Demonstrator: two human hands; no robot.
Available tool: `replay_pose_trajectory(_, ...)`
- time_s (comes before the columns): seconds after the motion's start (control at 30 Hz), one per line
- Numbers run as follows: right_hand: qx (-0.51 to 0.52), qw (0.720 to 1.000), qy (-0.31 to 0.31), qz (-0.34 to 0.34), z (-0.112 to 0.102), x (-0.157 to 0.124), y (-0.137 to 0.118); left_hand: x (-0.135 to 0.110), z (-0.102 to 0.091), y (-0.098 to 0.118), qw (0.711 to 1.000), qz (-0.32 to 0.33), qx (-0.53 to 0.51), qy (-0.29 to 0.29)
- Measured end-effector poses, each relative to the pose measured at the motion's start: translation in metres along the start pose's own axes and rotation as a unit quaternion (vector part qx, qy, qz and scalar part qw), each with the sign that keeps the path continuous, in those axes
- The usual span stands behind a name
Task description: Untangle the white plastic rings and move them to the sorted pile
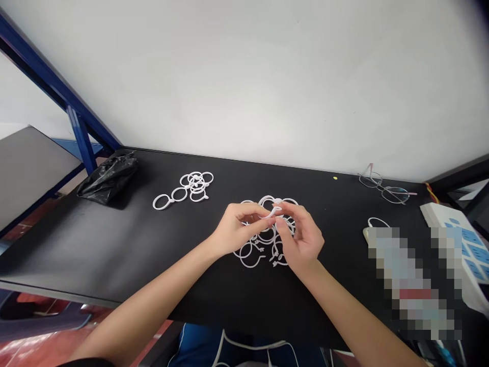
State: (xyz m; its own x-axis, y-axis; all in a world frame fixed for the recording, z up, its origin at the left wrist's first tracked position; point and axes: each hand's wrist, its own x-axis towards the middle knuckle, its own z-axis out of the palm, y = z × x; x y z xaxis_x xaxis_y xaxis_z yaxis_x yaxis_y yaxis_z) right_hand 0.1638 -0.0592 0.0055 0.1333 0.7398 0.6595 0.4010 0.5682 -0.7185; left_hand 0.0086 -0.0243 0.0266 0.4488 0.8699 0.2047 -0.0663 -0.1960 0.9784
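My left hand (239, 227) and my right hand (300, 237) meet over the middle of a black table (114, 244). Both pinch the same white plastic ring (273, 211), held just above a loose pile of white rings (263, 244) lying on the table. The fingers of both hands are curled closed around the ring. A second group of white rings (189, 188), several linked in a chain, lies further back to the left.
A crumpled black plastic bag (109, 176) sits at the back left. Wire-rimmed glasses (385, 188) lie at the back right, near a white power strip (458, 239) and a white cable (376, 223). A blue metal frame (76, 127) stands left. A white wall rises behind the table.
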Motion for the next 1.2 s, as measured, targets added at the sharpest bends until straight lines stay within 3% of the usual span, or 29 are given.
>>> replay_pose_trajectory(0.23, 0.001, 0.998, 0.054, 0.012, 0.004, -0.003, 0.004, 0.0, -0.002, 0.005, 0.99, 0.087, 0.111, -0.011)
replay_pose_trajectory(0.37, -0.01, 1.0, 0.019, -0.005, 0.003, -0.001, 0.004, 0.0, -0.001, 0.007, 0.986, 0.114, 0.125, 0.005)
replay_pose_trajectory(0.57, -0.032, 0.999, 0.016, -0.032, 0.001, 0.001, 0.004, -0.004, -0.001, 0.011, 0.982, 0.124, 0.132, 0.05)
replay_pose_trajectory(0.73, -0.01, 0.999, -0.002, -0.047, 0.001, 0.001, 0.005, -0.007, -0.001, 0.006, 0.976, 0.145, 0.11, 0.118)
replay_pose_trajectory(0.83, 0.008, 0.999, -0.033, -0.032, 0.0, 0.001, 0.004, -0.006, 0.0, 0.002, 0.974, 0.154, 0.106, 0.128)
replay_pose_trajectory(1.0, 0.066, 0.994, -0.085, 0.009, -0.001, 0.0, 0.002, -0.004, 0.001, -0.005, 0.97, 0.18, 0.15, 0.057)
replay_pose_trajectory(1.2, 0.111, 0.989, -0.092, 0.036, 0.002, -0.002, -0.002, -0.004, -0.002, -0.007, 0.949, 0.207, 0.185, 0.147)
